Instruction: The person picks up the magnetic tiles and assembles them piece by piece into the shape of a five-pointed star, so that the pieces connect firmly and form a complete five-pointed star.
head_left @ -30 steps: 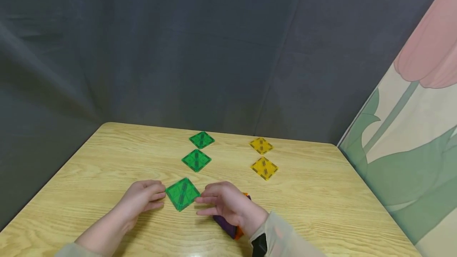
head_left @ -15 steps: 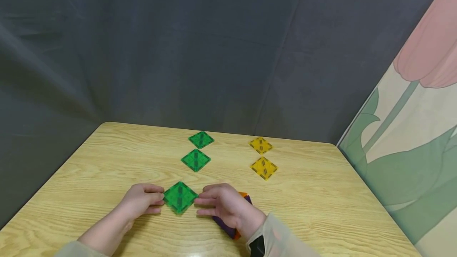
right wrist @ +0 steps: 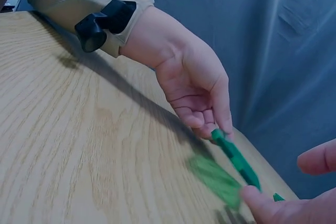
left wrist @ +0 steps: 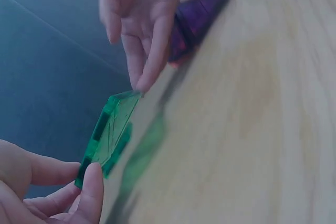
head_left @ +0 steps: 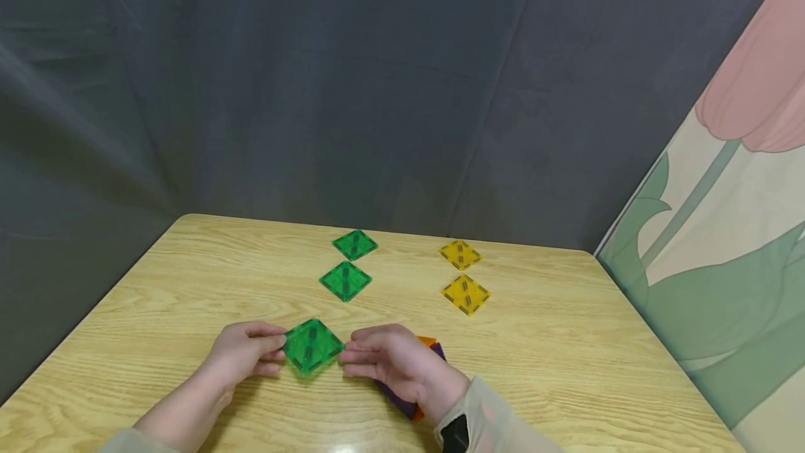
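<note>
A see-through green magnetic tile (head_left: 312, 346), diamond-shaped in the head view with dark bars across its middle, is held above the table. My left hand (head_left: 245, 356) pinches its left corner between thumb and fingers, seen close up in the left wrist view, where the tile (left wrist: 113, 124) stands tilted. Straight fingertips of my right hand (head_left: 396, 362) touch the opposite corner; in the left wrist view that hand (left wrist: 147, 19) has its thumb apart from the tile. A green patch of tinted light lies on the wood below.
Purple and orange tiles (head_left: 430, 342) lie partly hidden under my right hand. Farther back on the wooden table (head_left: 566, 341) are two green tiles (head_left: 346, 281) and two yellow tiles (head_left: 465, 294). A dark curtain (head_left: 352, 89) hangs behind, a flowered cloth (head_left: 723, 264) at the right.
The green tile has shifted slightly left, turned a little and come up off the table. My left hand has drawn slightly left with it, and the right fingertips have followed.
</note>
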Demonstrator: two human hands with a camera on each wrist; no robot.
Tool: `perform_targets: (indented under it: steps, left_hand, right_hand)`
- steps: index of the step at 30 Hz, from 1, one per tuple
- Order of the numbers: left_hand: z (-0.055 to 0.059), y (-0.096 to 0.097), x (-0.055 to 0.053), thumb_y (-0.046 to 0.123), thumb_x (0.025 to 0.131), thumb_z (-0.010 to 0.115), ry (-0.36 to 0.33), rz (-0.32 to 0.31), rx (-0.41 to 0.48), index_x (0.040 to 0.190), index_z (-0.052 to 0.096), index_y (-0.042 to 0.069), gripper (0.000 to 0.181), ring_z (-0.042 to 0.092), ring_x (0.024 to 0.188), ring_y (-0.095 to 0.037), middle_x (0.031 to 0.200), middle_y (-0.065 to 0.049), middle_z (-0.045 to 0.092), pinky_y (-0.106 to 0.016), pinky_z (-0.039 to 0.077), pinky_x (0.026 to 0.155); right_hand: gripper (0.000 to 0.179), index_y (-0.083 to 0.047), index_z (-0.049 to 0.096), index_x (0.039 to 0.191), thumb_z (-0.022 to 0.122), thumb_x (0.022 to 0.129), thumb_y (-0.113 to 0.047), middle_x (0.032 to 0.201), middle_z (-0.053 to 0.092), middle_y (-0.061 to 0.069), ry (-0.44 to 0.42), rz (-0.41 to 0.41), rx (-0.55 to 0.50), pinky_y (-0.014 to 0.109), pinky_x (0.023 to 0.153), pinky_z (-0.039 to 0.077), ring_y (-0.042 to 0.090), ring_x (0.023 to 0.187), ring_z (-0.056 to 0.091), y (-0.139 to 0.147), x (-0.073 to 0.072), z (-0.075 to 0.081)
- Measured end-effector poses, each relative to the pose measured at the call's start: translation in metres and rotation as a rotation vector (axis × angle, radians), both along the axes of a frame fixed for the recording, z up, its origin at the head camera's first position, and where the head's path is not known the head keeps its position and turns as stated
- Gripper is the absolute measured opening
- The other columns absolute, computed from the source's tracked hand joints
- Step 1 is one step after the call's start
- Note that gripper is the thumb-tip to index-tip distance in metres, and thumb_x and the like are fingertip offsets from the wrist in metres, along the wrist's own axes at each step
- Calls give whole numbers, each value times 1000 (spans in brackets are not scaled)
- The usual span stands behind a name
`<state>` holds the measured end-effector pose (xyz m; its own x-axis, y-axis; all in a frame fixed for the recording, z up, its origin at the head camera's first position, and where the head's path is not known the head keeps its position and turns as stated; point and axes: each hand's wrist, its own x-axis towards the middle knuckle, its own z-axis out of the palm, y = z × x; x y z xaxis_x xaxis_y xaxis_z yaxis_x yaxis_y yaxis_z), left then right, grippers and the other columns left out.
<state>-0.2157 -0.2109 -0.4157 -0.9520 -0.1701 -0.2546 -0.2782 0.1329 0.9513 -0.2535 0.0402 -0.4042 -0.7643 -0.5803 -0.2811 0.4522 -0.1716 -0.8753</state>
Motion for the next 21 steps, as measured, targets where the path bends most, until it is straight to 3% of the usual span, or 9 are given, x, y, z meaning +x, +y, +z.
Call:
perform_targets:
  steps: [6, 13, 21]
  left_hand:
    - [17, 15, -2, 3, 96, 63, 61, 30, 91, 120, 61, -11, 29, 65, 82, -21, 96, -12, 63, -31, 59, 70]
    - [37, 55, -10, -1, 95, 63, 133, 11, 190, 116, 64, -11, 24, 66, 82, -23, 96, -13, 63, -30, 59, 70]
    - [40, 90, -29, -3, 93, 64, 168, -69, 243, 109, 69, -7, 17, 69, 76, -25, 93, -16, 63, -32, 60, 69]
  right_hand:
    - [42, 20, 42, 135, 52, 98, 0, 113, 60, 23, 72, -26, -32, 35, 96, 51, 27, 105, 64, 10, -6, 9]
    - [31, 11, 57, 125, 57, 98, -4, 86, 70, 10, 120, -75, -18, 33, 83, 57, 18, 80, 69, 36, -17, 22]
    - [29, 7, 63, 121, 60, 96, -6, 83, 70, 5, 210, -137, 85, 21, 67, 55, 13, 75, 67, 76, -27, 29]
